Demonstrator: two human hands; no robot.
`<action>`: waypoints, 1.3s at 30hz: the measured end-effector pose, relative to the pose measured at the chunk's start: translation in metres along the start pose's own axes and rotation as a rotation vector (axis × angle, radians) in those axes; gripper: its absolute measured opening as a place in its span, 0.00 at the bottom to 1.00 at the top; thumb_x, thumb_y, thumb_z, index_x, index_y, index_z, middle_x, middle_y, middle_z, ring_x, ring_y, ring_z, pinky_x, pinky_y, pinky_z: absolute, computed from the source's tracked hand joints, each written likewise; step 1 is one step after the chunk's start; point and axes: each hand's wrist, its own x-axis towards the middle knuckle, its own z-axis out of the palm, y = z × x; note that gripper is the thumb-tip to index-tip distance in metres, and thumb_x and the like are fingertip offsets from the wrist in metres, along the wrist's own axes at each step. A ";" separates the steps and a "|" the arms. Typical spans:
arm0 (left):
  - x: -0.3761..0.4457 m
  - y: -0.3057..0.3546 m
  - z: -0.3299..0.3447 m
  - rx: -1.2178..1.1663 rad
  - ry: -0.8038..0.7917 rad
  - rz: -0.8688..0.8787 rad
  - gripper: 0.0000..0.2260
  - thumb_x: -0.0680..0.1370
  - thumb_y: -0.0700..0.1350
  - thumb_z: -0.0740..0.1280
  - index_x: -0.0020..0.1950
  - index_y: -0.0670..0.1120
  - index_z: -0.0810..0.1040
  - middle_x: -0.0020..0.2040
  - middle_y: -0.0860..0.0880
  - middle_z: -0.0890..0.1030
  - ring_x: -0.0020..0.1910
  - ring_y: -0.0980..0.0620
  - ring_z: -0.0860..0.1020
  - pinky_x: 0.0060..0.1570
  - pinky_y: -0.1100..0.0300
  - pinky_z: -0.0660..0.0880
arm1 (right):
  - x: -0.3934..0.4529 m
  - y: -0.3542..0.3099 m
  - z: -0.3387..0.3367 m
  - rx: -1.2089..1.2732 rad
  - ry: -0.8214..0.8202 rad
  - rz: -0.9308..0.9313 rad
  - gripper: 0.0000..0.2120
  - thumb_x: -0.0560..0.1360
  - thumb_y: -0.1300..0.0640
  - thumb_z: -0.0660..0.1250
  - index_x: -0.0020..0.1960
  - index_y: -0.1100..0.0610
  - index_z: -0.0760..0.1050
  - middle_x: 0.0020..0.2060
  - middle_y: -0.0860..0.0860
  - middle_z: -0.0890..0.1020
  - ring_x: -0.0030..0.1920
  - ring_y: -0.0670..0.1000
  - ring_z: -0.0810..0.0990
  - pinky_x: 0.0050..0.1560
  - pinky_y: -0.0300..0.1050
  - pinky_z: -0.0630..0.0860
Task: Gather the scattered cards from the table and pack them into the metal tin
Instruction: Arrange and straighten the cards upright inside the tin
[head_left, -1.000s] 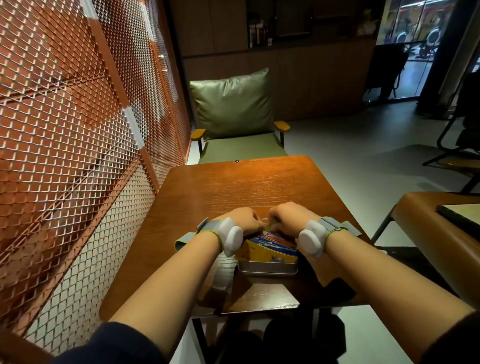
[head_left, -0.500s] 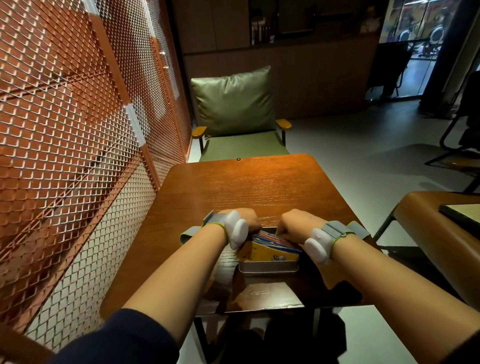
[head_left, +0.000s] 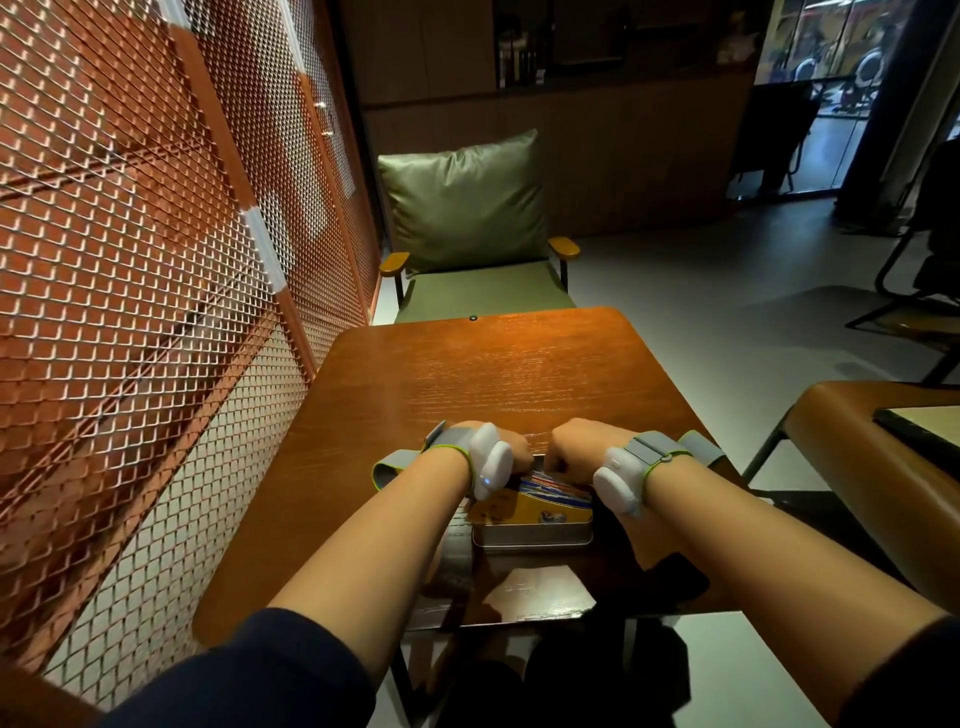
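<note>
A silver metal tin (head_left: 532, 535) sits on the wooden table (head_left: 498, 374) close to its near edge. A stack of colourful cards (head_left: 550, 493), yellow face towards me, stands tilted inside it and sticks up above the rim. My left hand (head_left: 514, 448) is curled over the far left end of the cards. My right hand (head_left: 571, 449) is curled over their far right end. Both hands hold the stack from above with knuckles up. The fingertips are hidden behind the knuckles. A grey band with a white sensor is on each wrist.
An orange metal mesh screen (head_left: 156, 312) runs along the table's left side. A green armchair with a cushion (head_left: 467, 208) stands beyond the far edge. A second wooden table (head_left: 883, 447) is at the right, across a narrow gap.
My hands, touching each other over the cards a second ago, have drawn slightly apart to the two far ends of the stack. The cards sit a little lower in the tin.
</note>
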 end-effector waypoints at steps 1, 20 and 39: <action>0.001 0.000 0.001 -0.028 0.030 -0.012 0.20 0.75 0.36 0.63 0.31 0.54 0.58 0.31 0.51 0.63 0.37 0.49 0.65 0.42 0.56 0.66 | 0.000 0.000 0.000 -0.016 0.006 -0.007 0.12 0.75 0.63 0.63 0.56 0.61 0.80 0.54 0.59 0.82 0.44 0.57 0.78 0.48 0.47 0.77; -0.063 -0.008 -0.003 -0.696 0.399 -0.148 0.09 0.79 0.38 0.59 0.50 0.46 0.79 0.53 0.45 0.81 0.52 0.48 0.77 0.58 0.54 0.75 | -0.014 0.004 0.018 0.097 0.278 0.009 0.11 0.77 0.60 0.58 0.55 0.58 0.78 0.52 0.55 0.82 0.54 0.56 0.78 0.54 0.47 0.75; -0.072 -0.010 -0.023 0.126 0.157 -0.013 0.15 0.72 0.34 0.61 0.30 0.48 0.62 0.29 0.48 0.63 0.29 0.50 0.61 0.29 0.60 0.60 | 0.010 -0.004 0.010 -0.050 0.109 -0.026 0.14 0.74 0.64 0.63 0.57 0.57 0.79 0.54 0.56 0.82 0.52 0.58 0.81 0.54 0.50 0.79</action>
